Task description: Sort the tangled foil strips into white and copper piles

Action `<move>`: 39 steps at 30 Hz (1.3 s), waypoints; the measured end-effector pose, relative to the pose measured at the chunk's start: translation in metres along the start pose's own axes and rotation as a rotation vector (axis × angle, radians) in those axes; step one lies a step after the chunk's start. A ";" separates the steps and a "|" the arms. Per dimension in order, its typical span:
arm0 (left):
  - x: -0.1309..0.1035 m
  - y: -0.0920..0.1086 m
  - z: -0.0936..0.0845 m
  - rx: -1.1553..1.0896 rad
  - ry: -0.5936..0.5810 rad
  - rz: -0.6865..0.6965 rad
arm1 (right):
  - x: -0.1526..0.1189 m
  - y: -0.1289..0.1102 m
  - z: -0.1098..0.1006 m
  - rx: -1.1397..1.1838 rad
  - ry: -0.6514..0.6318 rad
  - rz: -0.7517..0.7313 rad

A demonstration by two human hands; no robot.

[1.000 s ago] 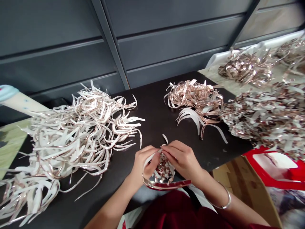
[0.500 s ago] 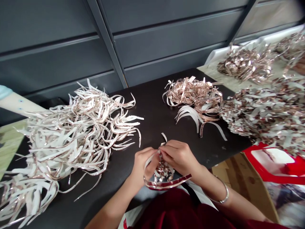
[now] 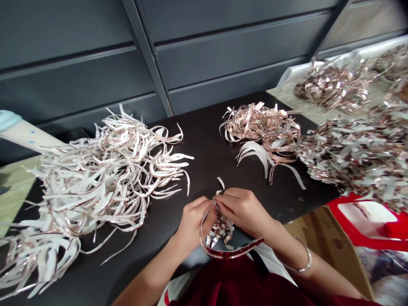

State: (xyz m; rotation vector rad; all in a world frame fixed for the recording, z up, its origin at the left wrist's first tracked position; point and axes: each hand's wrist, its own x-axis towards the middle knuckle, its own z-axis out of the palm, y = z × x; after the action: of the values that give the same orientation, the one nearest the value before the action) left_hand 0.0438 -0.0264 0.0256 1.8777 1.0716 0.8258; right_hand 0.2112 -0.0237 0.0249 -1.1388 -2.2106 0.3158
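Observation:
At the near edge of the black table, my left hand (image 3: 196, 219) and my right hand (image 3: 244, 209) meet, fingertips pinched close together. Between them they grip a shiny rose-gold and white foil strip (image 3: 219, 254). One long end curves down in a loop toward my lap, and a short white end sticks up past the fingers. Below my hands hangs a bunch of crinkled foil bits (image 3: 220, 227); whether it joins the strip is hidden by my fingers. A large heap of white-backed foil strips (image 3: 105, 178) lies left of my left hand.
A rose-gold strip pile (image 3: 261, 127) sits at the back right of the black table (image 3: 204, 136). Beyond it lie a crinkled foil heap (image 3: 350, 148) and another foil bundle (image 3: 331, 87). A cardboard box (image 3: 328, 242) and red-framed package (image 3: 363, 216) stand below right. A pale cup (image 3: 28, 131) leans at left.
The loop of the strip has swung slightly to the right and lower. Both hands keep their pinch in nearly the same place, and the whole view has shifted slightly.

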 end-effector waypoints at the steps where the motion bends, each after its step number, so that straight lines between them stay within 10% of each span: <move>1: 0.000 -0.001 0.000 -0.004 0.006 0.001 | 0.000 0.000 0.002 -0.006 0.026 -0.004; 7: 0.002 -0.005 0.000 -0.038 0.093 0.017 | -0.007 0.001 0.013 0.029 0.204 0.029; 19: 0.001 -0.004 0.003 0.084 0.030 0.034 | 0.001 -0.005 0.015 -0.226 0.140 -0.055; 29: 0.002 -0.002 -0.004 -0.045 0.007 0.018 | -0.004 0.006 0.006 0.873 0.032 0.599; 39: 0.006 -0.011 -0.007 -0.132 -0.052 -0.082 | 0.003 0.005 -0.014 0.544 -0.083 0.385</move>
State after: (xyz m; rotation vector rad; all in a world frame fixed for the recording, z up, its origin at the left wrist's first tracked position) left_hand 0.0363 -0.0149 0.0204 1.7245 1.0303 0.7776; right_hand 0.2219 -0.0196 0.0342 -1.2353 -1.7845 1.0691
